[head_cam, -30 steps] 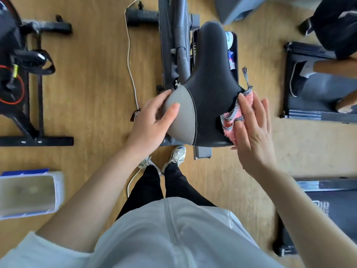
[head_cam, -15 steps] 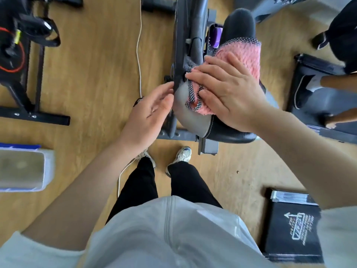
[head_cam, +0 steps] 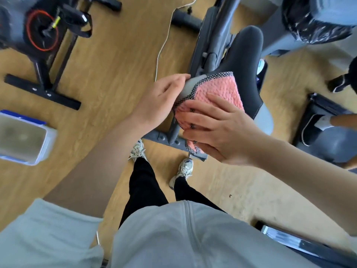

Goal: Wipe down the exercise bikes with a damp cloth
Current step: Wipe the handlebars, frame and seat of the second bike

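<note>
The grey exercise bike [head_cam: 212, 35] stands in front of me with its black and grey saddle [head_cam: 249, 55] pointing away. A pink cloth [head_cam: 218, 89] with a checked edge lies spread over the saddle's rear part. My right hand [head_cam: 222, 128] presses flat on the cloth's near end, fingers together. My left hand [head_cam: 160, 99] holds the saddle's grey left rear corner, fingers curled onto its edge. The saddle's rear edge is hidden under the cloth and my right hand.
A second black bike [head_cam: 42, 35] with a red ring stands at the far left. A clear plastic tub [head_cam: 23, 136] with a blue rim sits on the wooden floor at left. A white cable [head_cam: 162, 45] runs along the floor. Another person's feet [head_cam: 316, 122] rest on equipment at right.
The cloth and my right hand have slid back over the saddle toward its rear edge. My left hand stays at the saddle's left corner. The camera has tilted.
</note>
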